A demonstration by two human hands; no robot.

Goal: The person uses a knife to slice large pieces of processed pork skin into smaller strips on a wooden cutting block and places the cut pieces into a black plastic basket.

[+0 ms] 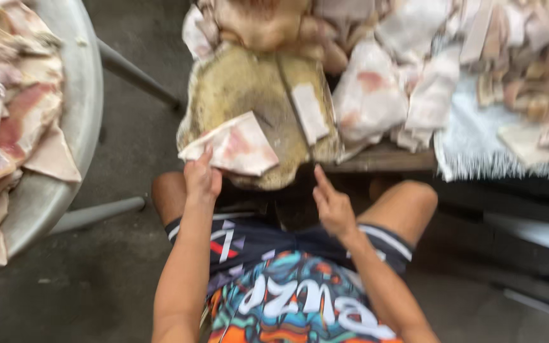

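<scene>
A round metal tray (81,108) stands at the left on slanted metal legs (138,76), heaped with pale pink-streaked meat slabs (14,121). Beyond the chopping block, more pale cuts lie piled across the top right (414,82), some on a white fringed cloth (478,146) that hangs over a dark wooden bench edge (382,159). A small whitish strip (309,113) lies on the block's right half. The floor below is grey concrete (96,279). Bright patterned shorts (300,298) fill the bottom centre.

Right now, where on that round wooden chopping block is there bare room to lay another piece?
Bare wood shows on the round wooden chopping block above the pale slab of meat in the left hand, left of the small white strip. The heaped meat table is crowded.
</scene>
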